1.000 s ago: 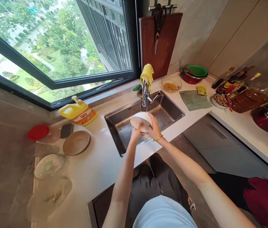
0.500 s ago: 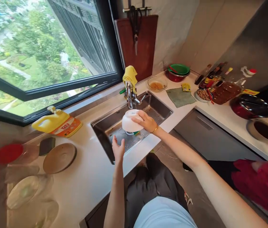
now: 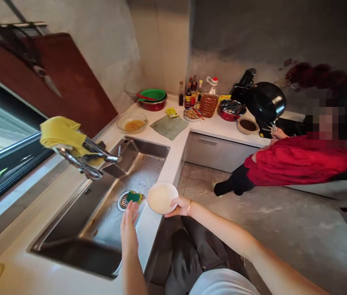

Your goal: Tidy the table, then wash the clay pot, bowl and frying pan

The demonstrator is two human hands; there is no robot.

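My right hand (image 3: 180, 206) grips the rim of a white bowl (image 3: 162, 197), holding it over the front edge of the steel sink (image 3: 106, 229) with its hollow facing up. My left hand (image 3: 129, 226) hovers over the sink's near side, fingers stretched out and holding nothing. A green and yellow sponge (image 3: 134, 197) lies by the drain, just beyond my left fingertips. The faucet (image 3: 83, 162), with a yellow cloth (image 3: 61, 133) draped on it, reaches over the sink from the left.
A glass bowl of brownish liquid (image 3: 132, 122), a green cloth (image 3: 169, 126), stacked green and red bowls (image 3: 152, 98), bottles (image 3: 192, 94) and a pot (image 3: 231, 109) sit on the far counter. A person in red (image 3: 296, 162) bends at the stove with a black pan (image 3: 265, 101). A wooden board (image 3: 71, 86) leans by the window.
My view has swung right, away from the window toward the stove. The bowl has come from under the faucet to the sink's front edge, turned hollow-up. My left hand stays free.
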